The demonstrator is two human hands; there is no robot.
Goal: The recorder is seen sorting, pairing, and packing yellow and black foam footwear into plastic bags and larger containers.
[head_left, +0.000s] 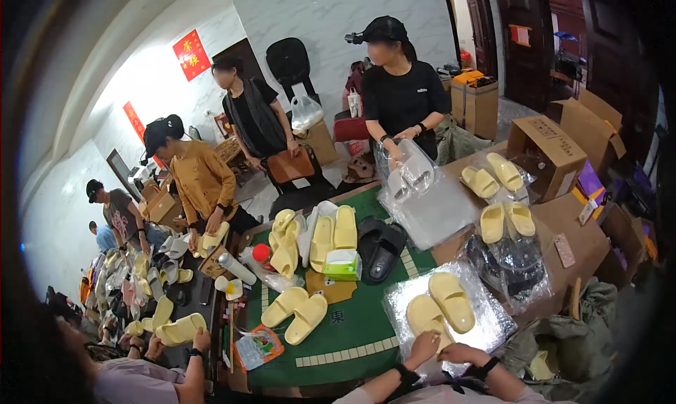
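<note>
Two pale yellow slippers lie on a stack of shiny clear plastic bags [403,295] at the table's near right. My left hand [424,349] is closed at the near end of the left slipper [427,316]. Close beside it, my right hand [458,353] has its fingers curled together by the same slipper's right edge. Whatever lies between the right fingers is too small to make out. The other yellow slipper [452,303] rests untouched just beyond my hands.
Yellow slippers [306,316], black slippers [382,249] and a tissue pack [343,266] sit on the green table mat [366,319]. Bagged slippers [507,221] and cardboard boxes [546,154] stand right. Across the table a co-worker [401,94] handles bagged slippers; others work leftward around a slipper pile [151,270].
</note>
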